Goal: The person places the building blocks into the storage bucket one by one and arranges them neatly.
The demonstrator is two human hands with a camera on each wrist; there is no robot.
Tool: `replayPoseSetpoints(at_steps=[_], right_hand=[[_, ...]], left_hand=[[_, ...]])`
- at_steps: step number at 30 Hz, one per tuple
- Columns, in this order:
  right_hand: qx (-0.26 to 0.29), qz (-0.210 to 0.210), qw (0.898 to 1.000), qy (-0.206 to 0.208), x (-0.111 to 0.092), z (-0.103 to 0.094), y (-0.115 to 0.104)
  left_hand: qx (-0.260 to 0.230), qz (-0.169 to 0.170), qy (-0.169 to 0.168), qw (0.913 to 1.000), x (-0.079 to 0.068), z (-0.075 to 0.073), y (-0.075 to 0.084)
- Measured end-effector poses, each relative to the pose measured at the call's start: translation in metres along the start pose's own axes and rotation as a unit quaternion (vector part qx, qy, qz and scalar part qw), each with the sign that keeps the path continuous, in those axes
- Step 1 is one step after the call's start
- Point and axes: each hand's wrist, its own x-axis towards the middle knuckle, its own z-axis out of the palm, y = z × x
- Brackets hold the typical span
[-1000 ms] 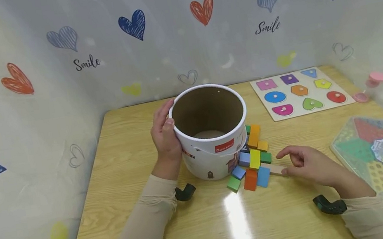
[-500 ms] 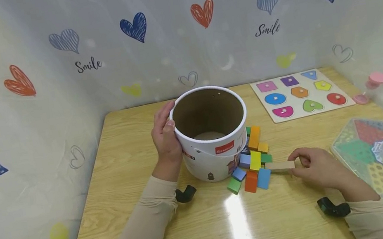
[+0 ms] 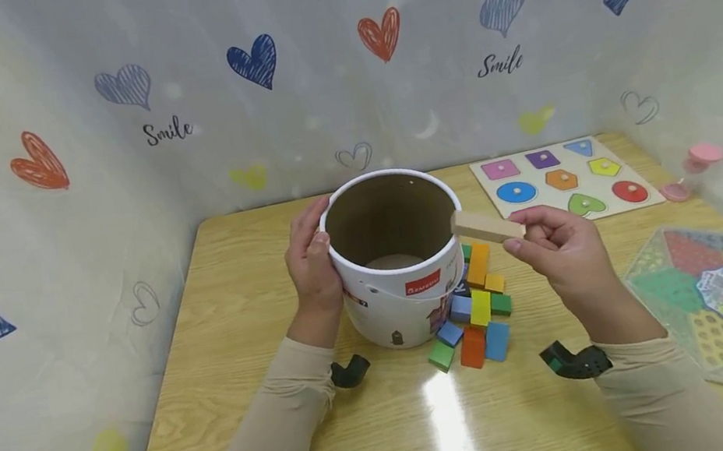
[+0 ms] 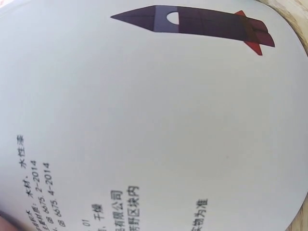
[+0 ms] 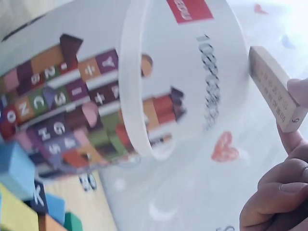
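A white bucket [image 3: 388, 304] with a brown inside stands upright in the middle of the table. My left hand [image 3: 313, 265] grips its left side, thumb near the rim; only a sliver of that hand shows in the left wrist view, where the bucket wall [image 4: 192, 106] fills the picture. Between thumb and fingers my right hand [image 3: 564, 248] pinches a plain wooden block [image 3: 485, 225], raised at the bucket's right rim. Small printed marks cover the wooden block [image 5: 274, 89] in the right wrist view. Below it, several coloured blocks [image 3: 480, 309] lie against the bucket's right side.
A shape puzzle board [image 3: 529, 211] lies at the back right. A pegboard [image 3: 677, 290] under clear plastic is at the right edge. A small pink object [image 3: 703, 155] stands near the right wall. White curtains with hearts enclose the table [image 3: 230, 293].
My right hand has picked up the plain wooden block from the pile and lifted it up and left to the bucket's rim. The left hand stays on the bucket.
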Motion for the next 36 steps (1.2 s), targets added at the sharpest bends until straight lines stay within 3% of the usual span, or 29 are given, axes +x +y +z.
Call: replayPoseSetpoints(at_steps=[7,11,15,18,21,23,26,29,33,36], right_hand=[[-0.033,0.006,0.999,-0.002,0.006,0.02,-0.001],[-0.054,-0.015,0.998,-0.012,0.011,0.025,-0.002],[-0.042,-0.02,0.999,-0.018,0.01,0.025,-0.001],[-0.053,-0.002,0.999,-0.009,0.003,0.019,0.006],[-0.094,0.046,0.994,-0.012,-0.004,0.006,0.021],[-0.14,0.091,0.986,-0.029,-0.008,-0.005,0.036],[-0.213,0.159,0.961,-0.079,-0.014,-0.021,0.058],[-0.296,0.21,0.923,-0.132,-0.018,-0.032,0.078],[-0.381,0.216,0.884,-0.162,-0.021,-0.036,0.096],[-0.434,0.194,0.866,-0.154,-0.022,-0.035,0.102]], left_hand=[[0.006,-0.014,-0.028,0.9995,-0.004,0.003,0.006],[0.012,-0.011,-0.025,0.9995,-0.003,0.002,0.005],[0.017,-0.013,-0.025,0.9995,-0.004,0.001,0.004],[0.015,-0.014,-0.028,0.9994,-0.004,0.001,0.004],[0.012,-0.011,-0.025,0.9996,-0.003,0.002,0.004],[0.009,-0.006,-0.022,0.9997,-0.002,0.003,0.003],[0.007,-0.002,-0.016,0.9998,0.0,0.002,-0.004],[0.01,-0.005,-0.012,0.9999,0.0,-0.002,-0.016],[0.018,-0.012,-0.006,0.9997,0.0,-0.006,-0.03],[0.017,-0.009,-0.001,0.9998,0.0,-0.007,-0.033]])
